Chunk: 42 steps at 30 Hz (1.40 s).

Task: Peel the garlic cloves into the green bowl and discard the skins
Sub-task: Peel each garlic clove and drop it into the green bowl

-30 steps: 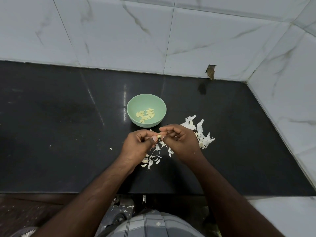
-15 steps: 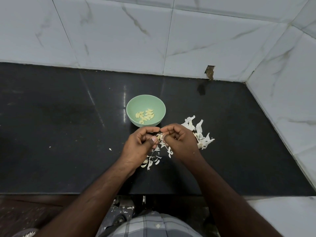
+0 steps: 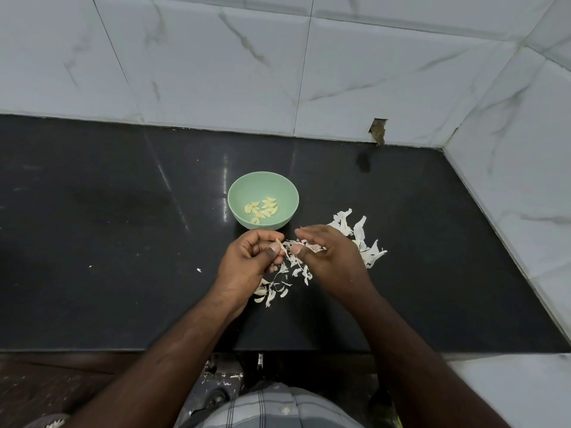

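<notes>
The green bowl (image 3: pixel 244 191) stands on the black counter with several peeled garlic cloves (image 3: pixel 262 209) in it. Just in front of it my left hand (image 3: pixel 247 264) pinches a small garlic clove (image 3: pixel 279 242) between thumb and fingers. My right hand (image 3: pixel 330 257) is a little to the right, pinching a strip of white skin (image 3: pixel 304 244) that stretches toward the clove. Loose white skins (image 3: pixel 289 273) lie under and between my hands, and a bigger pile of skins (image 3: pixel 364 242) lies to the right, partly hidden by my right hand.
The black counter (image 3: pixel 123 242) ends at a marble-tiled back wall and a tiled right wall (image 3: pixel 509 180). A chipped hole (image 3: pixel 378 131) sits at the wall's foot. Small skin bits (image 3: pixel 198 270) dot the counter; its front edge runs near my lap.
My hands have pulled apart a little, and a strip of skin now stretches between them off the clove.
</notes>
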Tool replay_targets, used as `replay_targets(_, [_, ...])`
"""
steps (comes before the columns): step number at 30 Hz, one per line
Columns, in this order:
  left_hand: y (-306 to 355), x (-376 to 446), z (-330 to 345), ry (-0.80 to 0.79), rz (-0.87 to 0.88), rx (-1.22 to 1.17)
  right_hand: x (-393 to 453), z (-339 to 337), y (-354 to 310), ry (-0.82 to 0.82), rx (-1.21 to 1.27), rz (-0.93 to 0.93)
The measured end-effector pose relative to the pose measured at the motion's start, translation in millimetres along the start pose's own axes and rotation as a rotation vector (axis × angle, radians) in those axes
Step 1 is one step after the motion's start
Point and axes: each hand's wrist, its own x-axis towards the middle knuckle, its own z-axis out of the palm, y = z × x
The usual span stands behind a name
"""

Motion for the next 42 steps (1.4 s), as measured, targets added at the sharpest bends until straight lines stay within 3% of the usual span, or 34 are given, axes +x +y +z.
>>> replay_targets(7, [0.3,0.5,-2.3,-0.003,-0.024,0.033,-5.3,12.8,-9.7,-0.02,0.073,0.04])
replay_targets(17, [4.4,-4.6,-3.3,-0.053,-0.087,-0.114,-4.6,5.2,-22.2,-0.188,0.632,0.409])
replay_targets(22, [5.2,-5.7,0.2,0.018,-0.068,-0.043,-5.4,10.5,-16.5,0.016,0.222,0.191])
replay_targets(24, [5.9,-5.3,0.8,0.042,-0.063,-0.059,-8.4,12.3,-17.8,0.033,0.183,0.145])
replay_targets(28, [5.6,-4.1,0.9,0.058,-0.061,-0.058,-12.1,12.5,-24.3,0.032,0.452,0.284])
replay_targets(33, [3.2,-6.4,1.8,0.052,-0.068,-0.111,-11.1,8.5,-28.9,-0.078,0.851,0.535])
replay_targets(37, [2.0,-8.6,4.2,0.043,-0.091,-0.189,-9.2,4.1,-29.0,-0.171,1.025,0.702])
replay_targets(39, [2.4,-9.8,5.5,0.026,-0.13,-0.253,-9.0,4.8,-28.4,-0.18,1.065,0.715])
replay_targets(42, [3.5,-9.9,4.9,0.007,-0.181,-0.291,-9.2,6.0,-24.2,-0.124,0.923,0.544])
